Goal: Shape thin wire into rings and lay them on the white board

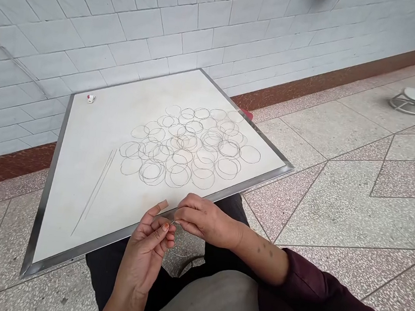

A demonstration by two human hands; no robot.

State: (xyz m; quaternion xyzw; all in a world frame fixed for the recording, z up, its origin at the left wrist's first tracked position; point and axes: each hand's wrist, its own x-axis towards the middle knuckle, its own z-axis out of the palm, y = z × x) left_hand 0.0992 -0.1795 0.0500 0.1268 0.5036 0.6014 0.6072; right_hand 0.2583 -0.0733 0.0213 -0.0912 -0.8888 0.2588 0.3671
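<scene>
My left hand (150, 244) and my right hand (200, 218) meet just over the table's front edge. Between their fingertips is a thin metal wire (173, 222), pinched from both sides. A pale curve of it seems to hang below the hands, mostly hidden by the fingers. The left index finger is raised and has a tan wrap at its tip. Beyond the hands, many thin wire rings (183, 157) lie overlapping on the white tabletop (94, 127). Several straight wires (96, 185) lie side by side on the left.
A small white and red object (91, 98) sits near the table's far left corner. Metal trim (249, 181) edges the table, which stands close to a white tiled wall (175, 42). On the speckled floor at far right is a low white stool (413, 100).
</scene>
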